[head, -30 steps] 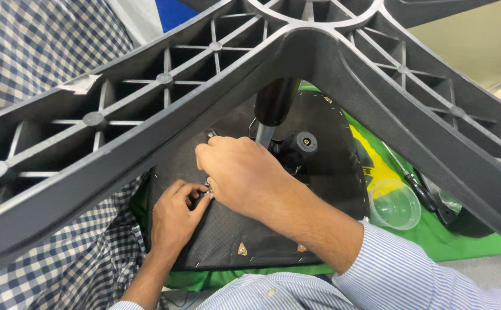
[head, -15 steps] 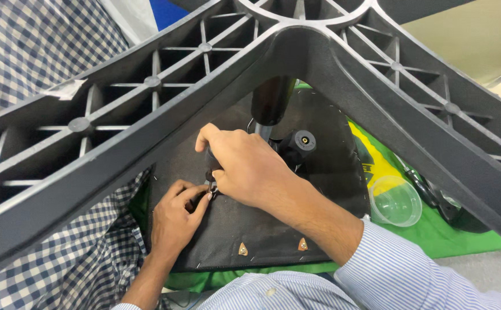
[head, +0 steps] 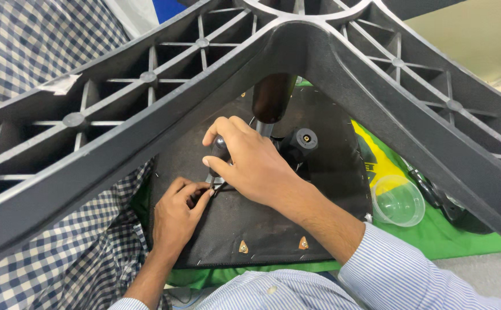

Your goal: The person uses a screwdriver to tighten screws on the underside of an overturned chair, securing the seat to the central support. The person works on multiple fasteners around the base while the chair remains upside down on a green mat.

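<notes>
An upturned office chair fills the head view: its dark grey ribbed star base (head: 147, 115) spreads across the top, and the black seat underside (head: 262, 229) lies below. My right hand (head: 250, 163) is closed on the black handle of a screwdriver (head: 220, 150), its tip pointing down at the seat panel. My left hand (head: 178, 215) pinches something small right at that tip; the piece itself is hidden by my fingers. The gas column (head: 272, 97) and a black knob (head: 305, 139) stand just beyond my right hand.
A clear plastic cup (head: 398, 201) lies on green and yellow sheeting (head: 463, 241) to the right. Blue-and-white checked cloth (head: 38, 34) covers the left side. Two small brown triangular clips (head: 243, 247) sit near the seat's front edge.
My right hand has risen slightly and turned, so the screwdriver's black handle now shows in its grip. My left hand stays pinched at the same spot.
</notes>
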